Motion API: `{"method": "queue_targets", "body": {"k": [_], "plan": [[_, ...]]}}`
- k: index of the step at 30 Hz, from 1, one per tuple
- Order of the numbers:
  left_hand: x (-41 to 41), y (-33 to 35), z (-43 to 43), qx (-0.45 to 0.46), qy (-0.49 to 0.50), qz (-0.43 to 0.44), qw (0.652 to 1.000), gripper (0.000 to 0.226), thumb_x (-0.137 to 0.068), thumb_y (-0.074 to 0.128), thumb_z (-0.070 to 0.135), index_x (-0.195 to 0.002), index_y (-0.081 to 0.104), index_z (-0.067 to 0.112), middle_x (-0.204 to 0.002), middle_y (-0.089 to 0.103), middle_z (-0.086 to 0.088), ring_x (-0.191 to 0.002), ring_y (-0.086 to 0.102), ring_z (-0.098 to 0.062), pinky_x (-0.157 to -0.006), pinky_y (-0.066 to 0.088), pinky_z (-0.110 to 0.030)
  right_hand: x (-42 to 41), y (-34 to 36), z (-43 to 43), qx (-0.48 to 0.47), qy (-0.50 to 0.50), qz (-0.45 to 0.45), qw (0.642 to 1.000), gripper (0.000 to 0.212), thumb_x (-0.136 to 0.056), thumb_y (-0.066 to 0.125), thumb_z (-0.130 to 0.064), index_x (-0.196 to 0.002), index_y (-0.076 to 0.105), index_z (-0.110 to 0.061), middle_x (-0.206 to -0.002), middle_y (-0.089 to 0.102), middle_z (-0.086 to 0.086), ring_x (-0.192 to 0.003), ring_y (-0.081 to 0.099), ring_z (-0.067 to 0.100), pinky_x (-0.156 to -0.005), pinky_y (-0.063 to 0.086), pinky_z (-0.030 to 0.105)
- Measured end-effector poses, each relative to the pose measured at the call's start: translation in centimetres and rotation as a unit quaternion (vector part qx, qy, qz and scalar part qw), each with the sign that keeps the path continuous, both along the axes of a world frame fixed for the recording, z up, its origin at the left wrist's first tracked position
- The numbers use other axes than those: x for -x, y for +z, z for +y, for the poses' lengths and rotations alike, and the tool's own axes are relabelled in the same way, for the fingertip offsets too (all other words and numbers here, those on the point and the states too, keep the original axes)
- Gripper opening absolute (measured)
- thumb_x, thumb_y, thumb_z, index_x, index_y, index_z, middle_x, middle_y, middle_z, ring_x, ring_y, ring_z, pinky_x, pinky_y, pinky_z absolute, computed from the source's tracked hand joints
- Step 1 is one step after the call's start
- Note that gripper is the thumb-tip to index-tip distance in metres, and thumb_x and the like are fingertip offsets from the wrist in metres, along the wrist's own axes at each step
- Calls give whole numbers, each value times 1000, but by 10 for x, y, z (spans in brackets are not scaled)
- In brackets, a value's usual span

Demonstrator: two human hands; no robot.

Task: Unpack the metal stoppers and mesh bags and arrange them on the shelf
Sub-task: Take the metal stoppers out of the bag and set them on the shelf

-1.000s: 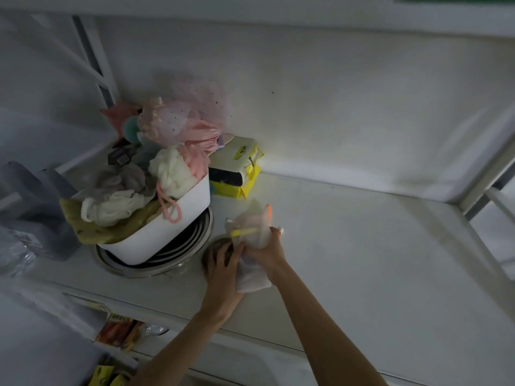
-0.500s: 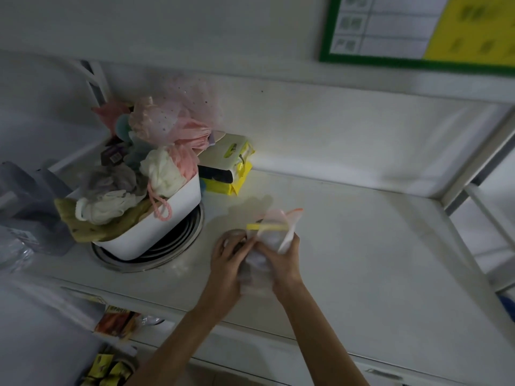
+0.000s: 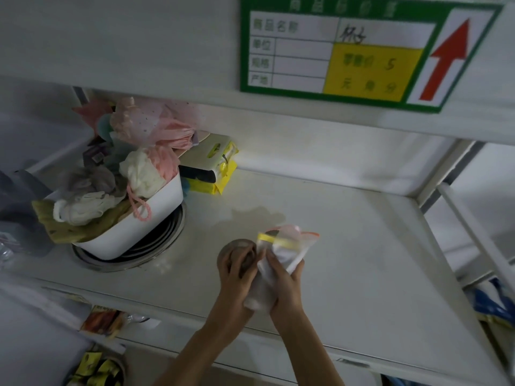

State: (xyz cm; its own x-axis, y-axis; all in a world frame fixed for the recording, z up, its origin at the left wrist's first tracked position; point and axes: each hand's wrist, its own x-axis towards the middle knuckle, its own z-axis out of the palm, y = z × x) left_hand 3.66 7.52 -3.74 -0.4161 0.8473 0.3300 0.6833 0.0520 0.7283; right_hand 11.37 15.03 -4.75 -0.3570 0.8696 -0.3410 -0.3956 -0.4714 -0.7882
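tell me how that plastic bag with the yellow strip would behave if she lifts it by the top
Probably floppy: the plastic bag crumples where the right hand grips it. Likely light, since thin film shows through. It may be slippery, so the round metal stopper under the left hand could slide out.

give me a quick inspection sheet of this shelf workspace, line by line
surface: white shelf, mostly bare on the right side.
job's things: round metal stopper under the left hand; clear plastic bag with a yellow strip, held upright above the shelf.
clutter: white tub heaped with mesh puffs, standing on stacked metal rings; yellow packets behind it.
grippers: left hand on the stopper; right hand gripping the bag.
cables: nothing seen.
surroundings: green price sign with a red arrow on the shelf edge above; packets on a lower shelf.
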Motion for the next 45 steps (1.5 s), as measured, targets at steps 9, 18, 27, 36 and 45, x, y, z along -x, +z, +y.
{"method": "queue_targets", "body": {"k": [9, 18, 27, 36, 45], "plan": [[-9, -18, -2, 6, -159, -67, 985, 75, -77, 51, -1, -139, 34, 37, -148, 30, 0, -137, 33, -7, -102, 38, -4, -34, -5, -1, -24, -102, -36, 994, 56, -81, 72, -9, -128, 43, -21, -120, 61, 20, -109, 62, 39, -93, 51, 54], [-16, -12, 12, -13, -65, -140, 988, 38, -93, 51, 11, -129, 52, 23, -132, 55, 8, -125, 50, 1, -101, 41, -6, -47, -12, 4, -57, -161, -76, 982, 59, -79, 72, -5, -128, 42, -19, -120, 58, 18, -109, 61, 36, -93, 52, 52], [-7, -22, 43, -23, -75, -108, 991, 36, -90, 59, -4, -123, 63, 10, -124, 58, 13, -115, 49, 22, -99, 35, 3, -57, -16, 9, -65, -196, -81, 975, 60, -81, 70, -1, -132, 40, -12, -118, 57, 19, -106, 60, 33, -84, 54, 38], [20, -30, 134, 105, -84, 101, 986, 34, -96, 50, 21, -129, 57, 14, -142, 49, -5, -132, 45, -22, -111, 37, -35, -70, -30, 11, -78, -204, -132, 967, 60, -81, 72, -7, -131, 41, -22, -124, 56, 16, -114, 56, 33, -100, 46, 55], [27, -49, 169, 180, -40, 227, 956, 34, -94, 49, 11, -124, 62, 19, -145, 49, 3, -130, 48, -21, -96, 50, -34, -61, -34, 13, -84, -194, -126, 969, 53, -81, 72, -6, -122, 46, -28, -120, 58, 16, -112, 58, 35, -96, 50, 55]]}}
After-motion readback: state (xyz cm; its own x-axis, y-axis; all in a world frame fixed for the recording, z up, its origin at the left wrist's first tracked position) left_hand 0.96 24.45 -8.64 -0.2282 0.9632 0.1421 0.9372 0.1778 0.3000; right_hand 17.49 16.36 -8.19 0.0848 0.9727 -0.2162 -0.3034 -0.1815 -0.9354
